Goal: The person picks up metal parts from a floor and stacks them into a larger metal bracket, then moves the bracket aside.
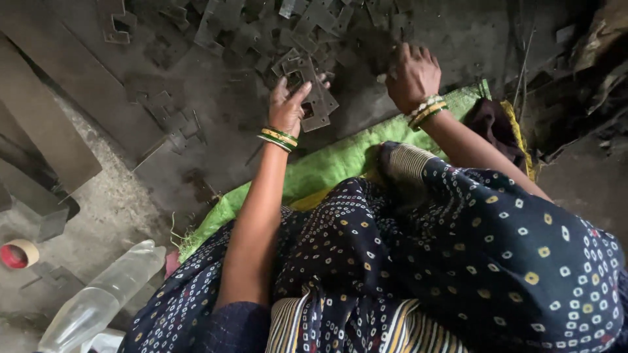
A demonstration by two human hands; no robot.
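Metal plates (261, 33), flat and dark with square notches, lie heaped on the floor (98, 216) across the upper middle of the frame. My left hand (288, 104) grips a stack of these plates (314, 95) at its edge. My right hand (412, 75) curls down onto the heap, fingers bent, hold unclear. Lower left lie a clear plastic bottle (98, 301) and a red-cored tape roll (18, 253); a green sack (327, 163) covers the floor before my knees.

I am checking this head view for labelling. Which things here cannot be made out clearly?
- Right hand: its fingertips are lost in the dark metal scrap, so what they touch cannot be told.
- Left hand: covers part of the flat metal pieces it holds; their number is unclear.
- Clear plastic bottle: its end is cut off by the bottom edge.
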